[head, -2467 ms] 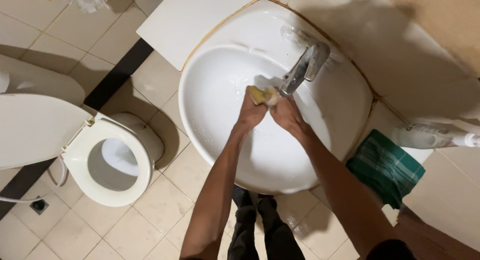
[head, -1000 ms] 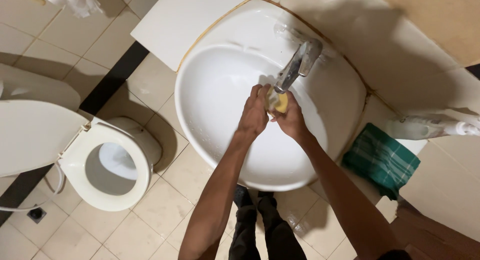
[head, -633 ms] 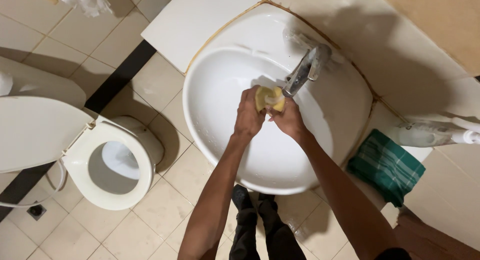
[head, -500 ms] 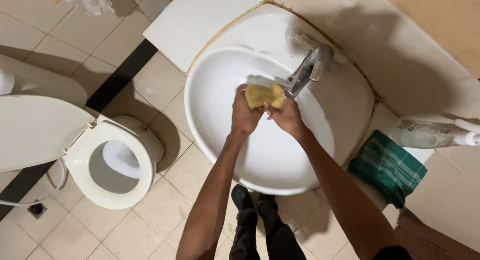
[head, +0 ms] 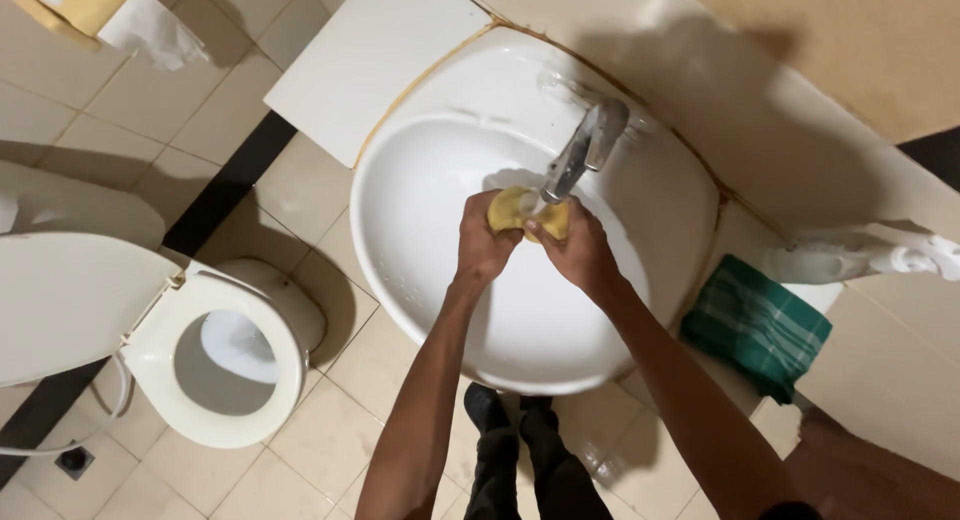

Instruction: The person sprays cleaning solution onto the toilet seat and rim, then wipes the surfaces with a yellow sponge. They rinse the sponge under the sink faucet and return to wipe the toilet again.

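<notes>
Both hands are over the white sink (head: 640,310), just under the faucet (head: 585,155): left hand (head: 483,242) and right hand (head: 575,250) squeeze a yellow sponge (head: 512,210) between them. It looks mid-rinse, with no water stream clearly visible. There's roomy basin below the faucet, and a green cloth (head: 755,325) sits right of the sink.

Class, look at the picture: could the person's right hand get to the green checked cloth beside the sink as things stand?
Probably yes. The right hand holds the yellow sponge with the left hand, but nothing lies between it and the green cloth on the counter beside the sink.
</notes>
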